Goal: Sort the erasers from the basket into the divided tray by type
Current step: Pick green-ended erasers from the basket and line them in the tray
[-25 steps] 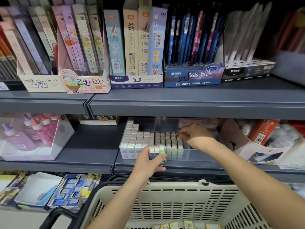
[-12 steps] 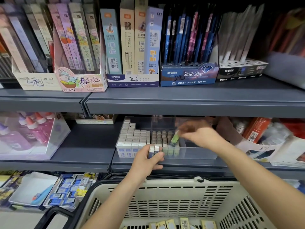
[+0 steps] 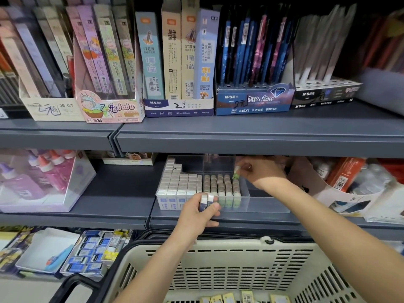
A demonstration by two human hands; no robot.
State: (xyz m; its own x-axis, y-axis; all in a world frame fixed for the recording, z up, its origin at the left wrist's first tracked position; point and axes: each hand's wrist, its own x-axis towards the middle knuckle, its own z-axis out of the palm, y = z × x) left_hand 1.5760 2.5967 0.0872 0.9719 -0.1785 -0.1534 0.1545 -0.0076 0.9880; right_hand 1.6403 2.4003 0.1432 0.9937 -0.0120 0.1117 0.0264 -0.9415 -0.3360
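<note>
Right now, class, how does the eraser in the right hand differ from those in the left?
The green eraser is single, pinched by the right hand over the tray; the blue-sleeved erasers are two, gripped by the left hand at its front wall. Both are hand-held.

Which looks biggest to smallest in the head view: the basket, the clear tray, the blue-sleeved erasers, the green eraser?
1. basket, nearest the camera and cut off
2. clear tray
3. blue-sleeved erasers in the left hand
4. green eraser pinched by the right hand; it is farther away, so this last gap is unsure
</note>
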